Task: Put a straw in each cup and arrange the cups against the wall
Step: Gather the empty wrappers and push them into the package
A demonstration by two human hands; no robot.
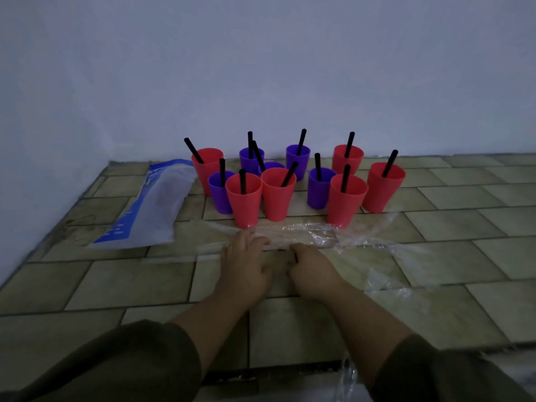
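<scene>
Several red and purple cups stand in a loose cluster a little way out from the white wall [261, 68], and each holds a black straw; one red cup [243, 198] and another red cup [345, 201] are nearest me. A crumpled sheet of clear plastic wrap [307, 233] lies on the tiles just in front of them. My left hand [246, 259] rests on the wrap's near edge with its fingers stretched forward. My right hand [311, 269] is beside it, fingers curled at the wrap's edge. A small dark bit shows by its thumb.
A blue and white plastic bag [150, 207] lies flat to the left of the cups, near the corner. More clear wrap [385, 282] trails to the right over the tiled floor [116, 285]. A dark gap runs along the floor's near edge.
</scene>
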